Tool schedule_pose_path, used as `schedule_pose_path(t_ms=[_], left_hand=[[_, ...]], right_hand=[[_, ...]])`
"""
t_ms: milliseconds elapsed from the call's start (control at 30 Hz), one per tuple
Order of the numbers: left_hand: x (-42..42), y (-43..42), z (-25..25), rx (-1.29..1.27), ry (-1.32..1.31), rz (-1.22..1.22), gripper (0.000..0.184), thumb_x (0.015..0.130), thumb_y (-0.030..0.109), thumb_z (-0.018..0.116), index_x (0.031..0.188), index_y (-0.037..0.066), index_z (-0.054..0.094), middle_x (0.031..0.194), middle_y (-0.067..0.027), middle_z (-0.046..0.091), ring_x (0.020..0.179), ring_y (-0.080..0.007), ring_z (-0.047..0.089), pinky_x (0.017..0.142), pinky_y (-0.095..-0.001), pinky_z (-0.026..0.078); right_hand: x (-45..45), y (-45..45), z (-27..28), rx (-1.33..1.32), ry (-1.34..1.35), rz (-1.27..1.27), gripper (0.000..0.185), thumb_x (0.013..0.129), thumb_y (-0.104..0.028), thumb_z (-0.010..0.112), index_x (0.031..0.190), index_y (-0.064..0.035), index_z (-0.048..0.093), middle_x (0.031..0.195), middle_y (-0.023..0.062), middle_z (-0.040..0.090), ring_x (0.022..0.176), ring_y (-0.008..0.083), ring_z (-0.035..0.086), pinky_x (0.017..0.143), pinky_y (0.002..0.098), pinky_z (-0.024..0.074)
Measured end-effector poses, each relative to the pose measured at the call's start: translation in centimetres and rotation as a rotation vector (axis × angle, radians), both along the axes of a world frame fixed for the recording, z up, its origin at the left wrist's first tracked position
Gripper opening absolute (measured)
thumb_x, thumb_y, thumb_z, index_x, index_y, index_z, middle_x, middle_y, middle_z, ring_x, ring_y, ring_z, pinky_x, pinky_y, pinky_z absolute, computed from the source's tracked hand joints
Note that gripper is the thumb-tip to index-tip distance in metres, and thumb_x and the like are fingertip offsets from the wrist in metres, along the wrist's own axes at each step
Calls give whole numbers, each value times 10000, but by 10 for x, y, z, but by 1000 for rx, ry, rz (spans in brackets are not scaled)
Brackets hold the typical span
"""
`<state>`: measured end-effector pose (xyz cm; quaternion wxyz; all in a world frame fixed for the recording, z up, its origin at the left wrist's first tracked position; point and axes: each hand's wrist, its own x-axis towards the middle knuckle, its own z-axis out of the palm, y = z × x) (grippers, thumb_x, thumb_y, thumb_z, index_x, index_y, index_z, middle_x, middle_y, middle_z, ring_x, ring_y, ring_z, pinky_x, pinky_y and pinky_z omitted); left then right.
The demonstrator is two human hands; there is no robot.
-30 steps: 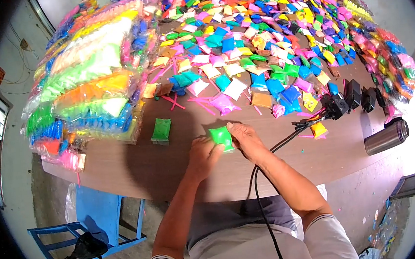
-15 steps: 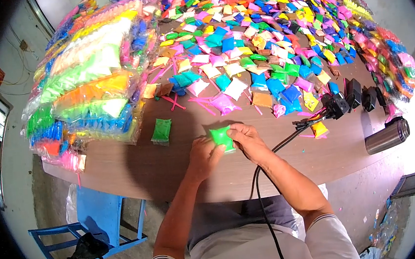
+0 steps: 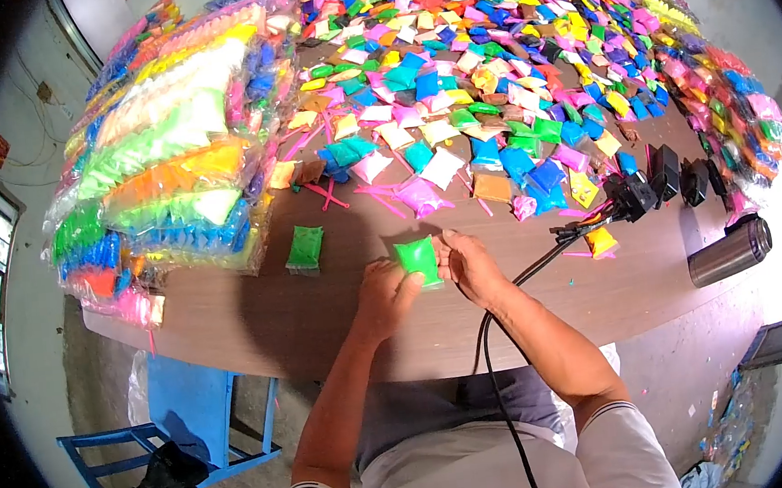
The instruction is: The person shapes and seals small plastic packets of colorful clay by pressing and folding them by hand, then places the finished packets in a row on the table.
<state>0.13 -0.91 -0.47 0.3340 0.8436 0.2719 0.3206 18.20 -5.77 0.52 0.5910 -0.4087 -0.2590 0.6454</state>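
Note:
A small clear packet filled with bright green clay-like stuff [image 3: 418,260] is held upright over the near part of the table. My left hand [image 3: 388,291] grips its left edge, thumb across the front and fingers behind. At the right edge, my right hand [image 3: 472,267] has its thumb raised off the packet and its fingers apart; whether the fingertips still touch the edge is hard to see. Another green packet [image 3: 304,249] lies flat on the table to the left.
Colourful loose packets [image 3: 488,77] cover the far table [image 3: 324,324]. Large bagged bundles [image 3: 161,162] are stacked at left, more [image 3: 733,112] at right. Pink sticks [image 3: 326,195], a black device with cables [image 3: 631,197] and a steel flask [image 3: 729,252] lie around. A blue chair [image 3: 186,401] stands lower left.
My right thumb has come off the front of the green packet, and the right hand has shifted slightly away. My left hand keeps its hold.

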Motion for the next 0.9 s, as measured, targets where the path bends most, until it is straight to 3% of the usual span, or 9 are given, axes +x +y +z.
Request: schedule_pose_path(t_ms=[100, 167, 267, 400, 700, 900], left_hand=[[-1, 2, 0, 34, 6, -22, 303, 927, 335, 487, 920, 56, 606, 799, -132, 593, 805, -339, 557, 798, -435, 375], [0, 3, 1, 46, 4, -24, 330, 926, 339, 486, 898, 32, 603, 791, -148, 596, 790, -352, 561, 756, -445, 391], [3, -1, 6, 69, -2, -11, 357, 924, 344, 487, 869, 10, 600, 779, -166, 598, 775, -364, 566, 713, -452, 405], [4, -1, 6, 3, -43, 5, 282, 906, 323, 512, 847, 56, 583, 751, -118, 562, 761, -327, 542, 764, -436, 372], [0, 0, 4, 93, 37, -20, 348, 855, 375, 588, 728, 54, 548, 688, -113, 521, 709, -323, 509, 736, -423, 369], [3, -3, 3, 99, -48, 28, 354, 844, 357, 610, 682, 56, 517, 678, -111, 509, 697, -319, 497, 739, -419, 366]], right_hand=[[2, -2, 0, 78, -131, 95, 270, 945, -259, 564, 1023, -10, 632, 899, -9, 631, 816, 81, 554, 715, 221, 422], [-2, -3, 6, 256, -333, 197, 166, 910, -141, 625, 1034, -32, 641, 932, -7, 640, 843, 75, 566, 753, 249, 456], [1, -5, 3, 244, -315, 199, 173, 892, -122, 656, 1045, -43, 646, 942, -13, 645, 858, 64, 560, 774, 246, 455], [-2, -7, 10, 243, -290, 178, 168, 902, -147, 655, 1035, -44, 648, 932, -8, 648, 846, 65, 562, 767, 244, 455], [-4, -6, -2, 207, -303, 105, 125, 897, -109, 663, 988, -26, 641, 875, -5, 636, 788, 68, 566, 678, 225, 463], [-13, -9, 18, 209, -389, -39, 170, 923, -175, 641, 998, -23, 652, 842, -7, 636, 740, 58, 554, 648, 215, 457]])
